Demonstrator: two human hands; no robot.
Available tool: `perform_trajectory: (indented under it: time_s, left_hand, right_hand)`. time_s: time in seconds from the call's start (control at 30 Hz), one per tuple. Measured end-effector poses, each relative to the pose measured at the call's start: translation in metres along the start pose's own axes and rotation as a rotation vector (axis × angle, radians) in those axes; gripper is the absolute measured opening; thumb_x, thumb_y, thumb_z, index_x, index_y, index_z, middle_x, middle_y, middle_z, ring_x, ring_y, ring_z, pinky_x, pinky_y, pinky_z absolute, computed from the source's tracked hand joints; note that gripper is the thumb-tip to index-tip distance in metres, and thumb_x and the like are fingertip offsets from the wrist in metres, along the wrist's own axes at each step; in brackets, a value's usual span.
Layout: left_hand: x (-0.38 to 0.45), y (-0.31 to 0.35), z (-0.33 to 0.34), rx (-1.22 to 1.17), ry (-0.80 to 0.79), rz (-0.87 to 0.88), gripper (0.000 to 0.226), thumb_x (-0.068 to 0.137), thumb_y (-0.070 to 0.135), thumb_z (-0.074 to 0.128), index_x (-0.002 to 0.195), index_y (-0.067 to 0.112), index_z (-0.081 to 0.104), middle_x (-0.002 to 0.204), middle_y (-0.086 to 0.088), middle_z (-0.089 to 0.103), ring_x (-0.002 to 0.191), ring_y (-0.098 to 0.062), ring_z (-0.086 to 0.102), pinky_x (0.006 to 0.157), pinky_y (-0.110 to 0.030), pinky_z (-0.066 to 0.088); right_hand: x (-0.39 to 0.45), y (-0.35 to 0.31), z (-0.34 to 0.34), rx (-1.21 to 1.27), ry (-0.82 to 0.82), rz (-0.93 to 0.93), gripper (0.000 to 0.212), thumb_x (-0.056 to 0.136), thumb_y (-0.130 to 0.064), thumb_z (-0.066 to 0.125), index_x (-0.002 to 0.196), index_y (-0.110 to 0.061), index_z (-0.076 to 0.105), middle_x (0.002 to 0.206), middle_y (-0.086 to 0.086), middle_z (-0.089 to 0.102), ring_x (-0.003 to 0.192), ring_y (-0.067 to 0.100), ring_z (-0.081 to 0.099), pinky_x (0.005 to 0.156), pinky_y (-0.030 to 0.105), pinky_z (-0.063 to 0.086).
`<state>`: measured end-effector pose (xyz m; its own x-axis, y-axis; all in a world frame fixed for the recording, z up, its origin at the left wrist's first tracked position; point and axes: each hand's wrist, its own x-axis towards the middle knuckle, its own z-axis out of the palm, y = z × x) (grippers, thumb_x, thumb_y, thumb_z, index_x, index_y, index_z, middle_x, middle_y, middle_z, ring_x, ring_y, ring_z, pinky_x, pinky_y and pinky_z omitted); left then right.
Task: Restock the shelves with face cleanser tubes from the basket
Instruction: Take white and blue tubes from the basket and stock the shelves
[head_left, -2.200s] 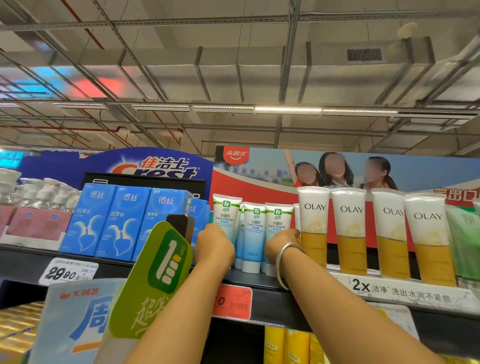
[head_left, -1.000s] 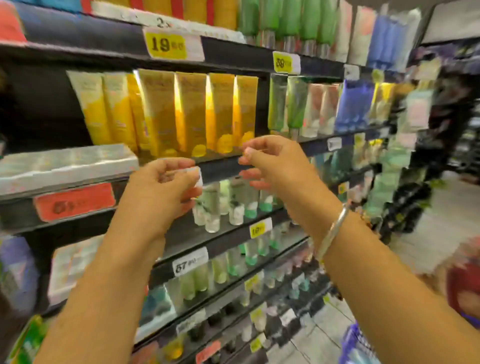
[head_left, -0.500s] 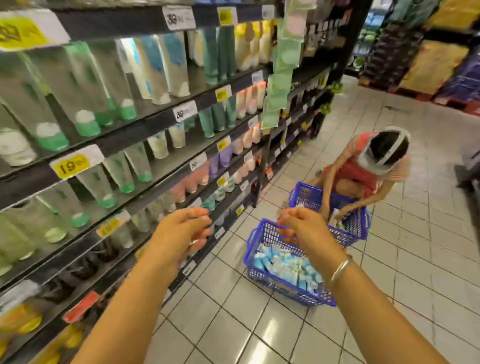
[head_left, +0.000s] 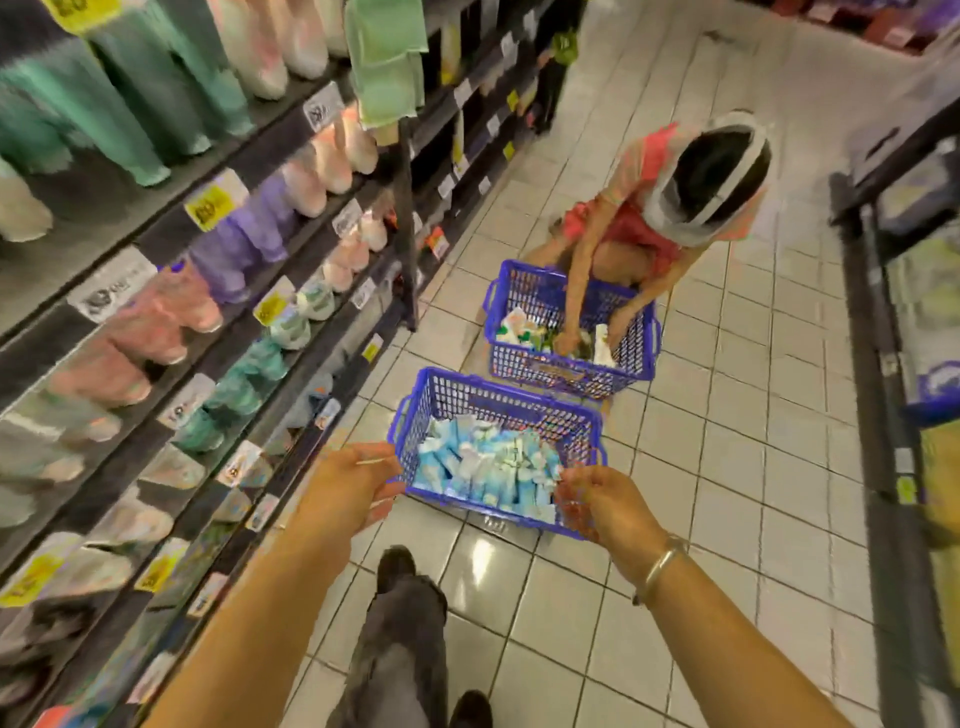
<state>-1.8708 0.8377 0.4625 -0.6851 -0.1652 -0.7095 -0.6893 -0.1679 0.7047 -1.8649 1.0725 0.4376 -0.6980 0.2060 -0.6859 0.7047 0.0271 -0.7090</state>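
Both hands hang empty over the floor, fingers loosely curled: left hand (head_left: 347, 480) at nine o'clock of the blue basket (head_left: 582, 421), right hand (head_left: 602, 501) at four o'clock. Face cleanser tubes (head_left: 485, 467) fill it; shelves (head_left: 171, 234) run along its left.

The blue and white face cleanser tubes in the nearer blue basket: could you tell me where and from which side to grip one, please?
Probably come from straight above: the nearer blue plastic mesh basket is open only at the top. The blue and white face cleanser tubes lie heaped and overlapping, so pinch a topmost tube across its flat body. Both the left hand and right hand hover beside the rim.
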Motion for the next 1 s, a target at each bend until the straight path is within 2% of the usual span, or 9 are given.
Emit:
perform_trajectory:
  time_s: [0.17, 0.27, 0.4, 0.57, 0.73, 0.8, 0.83, 0.9, 1.0]
  left_hand:
    - [0.098, 0.012, 0.024, 0.024, -0.095, -0.149, 0.018, 0.093, -0.002, 0.046, 0.082, 0.009, 0.055, 0.064, -0.003, 0.058, 0.037, -0.004, 0.055, 0.040, -0.010, 0.041]
    - [0.156, 0.010, 0.033, 0.126, -0.134, -0.169, 0.010, 0.091, 0.000, 0.049, 0.094, 0.006, 0.057, 0.078, -0.005, 0.058, 0.060, -0.011, 0.060, 0.058, -0.020, 0.049]
    - [0.227, -0.007, 0.049, 0.273, -0.105, -0.224, 0.012, 0.090, 0.001, 0.052, 0.086, 0.011, 0.058, 0.077, -0.007, 0.059, 0.066, -0.016, 0.055, 0.048, -0.017, 0.047]
    - [0.313, -0.063, 0.068, 0.444, -0.108, -0.237, 0.019, 0.087, -0.003, 0.054, 0.076, 0.013, 0.057, 0.068, -0.008, 0.056, 0.065, -0.024, 0.054, 0.063, -0.026, 0.045]
    - [0.403, -0.145, 0.096, 0.516, -0.181, -0.309, 0.016, 0.071, 0.006, 0.062, 0.063, 0.011, 0.050, 0.063, -0.008, 0.047, 0.054, -0.016, 0.042, 0.053, -0.025, 0.033]
    - [0.440, -0.186, 0.105, 0.595, -0.166, -0.307, 0.007, 0.077, 0.005, 0.063, 0.075, 0.007, 0.058, 0.063, -0.005, 0.049, 0.049, -0.013, 0.048, 0.048, -0.022, 0.037]
    - [0.457, -0.207, 0.107, 0.633, -0.139, -0.302, 0.005, 0.082, 0.000, 0.062, 0.087, 0.001, 0.062, 0.065, -0.008, 0.054, 0.051, -0.013, 0.054, 0.048, -0.020, 0.042]
    - [0.484, -0.248, 0.112, 0.766, -0.109, -0.311, 0.026, 0.083, 0.003, 0.063, 0.108, -0.004, 0.061, 0.088, -0.018, 0.067, 0.081, -0.028, 0.065, 0.070, -0.024, 0.049]
    - [0.509, -0.295, 0.122, 0.856, -0.064, -0.253, 0.039, 0.081, 0.011, 0.069, 0.115, -0.002, 0.058, 0.113, -0.023, 0.062, 0.106, -0.035, 0.059, 0.090, -0.038, 0.044]
  right_hand:
    - [0.087, 0.003, 0.014, -0.082, 0.096, 0.080, 0.013, 0.091, 0.003, 0.047, 0.084, -0.003, 0.056, 0.062, 0.008, 0.050, 0.038, 0.005, 0.047, 0.037, 0.014, 0.036]
    - [0.140, 0.014, 0.019, -0.211, 0.098, 0.147, 0.022, 0.088, 0.010, 0.042, 0.075, -0.005, 0.052, 0.064, 0.007, 0.045, 0.043, 0.007, 0.045, 0.035, 0.011, 0.032]
    - [0.204, 0.034, 0.027, -0.298, 0.066, 0.199, 0.029, 0.088, 0.004, 0.047, 0.063, -0.010, 0.050, 0.066, 0.011, 0.047, 0.057, 0.017, 0.042, 0.045, 0.019, 0.036]
    - [0.290, 0.081, 0.031, -0.318, 0.112, 0.267, 0.025, 0.084, 0.008, 0.050, 0.067, -0.007, 0.061, 0.066, 0.007, 0.056, 0.063, 0.021, 0.051, 0.059, 0.029, 0.040]
    - [0.388, 0.147, 0.028, -0.422, 0.104, 0.202, 0.016, 0.092, -0.003, 0.048, 0.098, -0.006, 0.062, 0.095, 0.014, 0.061, 0.091, 0.028, 0.056, 0.086, 0.042, 0.045]
    - [0.424, 0.172, 0.026, -0.478, 0.108, 0.198, 0.024, 0.093, -0.004, 0.046, 0.113, -0.002, 0.059, 0.111, 0.020, 0.060, 0.106, 0.034, 0.056, 0.097, 0.044, 0.043]
    - [0.442, 0.184, 0.024, -0.514, 0.111, 0.197, 0.027, 0.093, -0.004, 0.046, 0.117, -0.002, 0.058, 0.116, 0.018, 0.060, 0.110, 0.034, 0.055, 0.097, 0.041, 0.043]
    - [0.473, 0.207, 0.019, -0.542, 0.125, 0.166, 0.029, 0.092, -0.003, 0.047, 0.119, -0.003, 0.057, 0.117, 0.016, 0.060, 0.110, 0.033, 0.056, 0.092, 0.037, 0.044]
    - [0.513, 0.235, 0.015, -0.596, 0.172, 0.075, 0.030, 0.090, -0.002, 0.049, 0.120, -0.003, 0.054, 0.117, 0.017, 0.057, 0.104, 0.030, 0.056, 0.085, 0.024, 0.043]
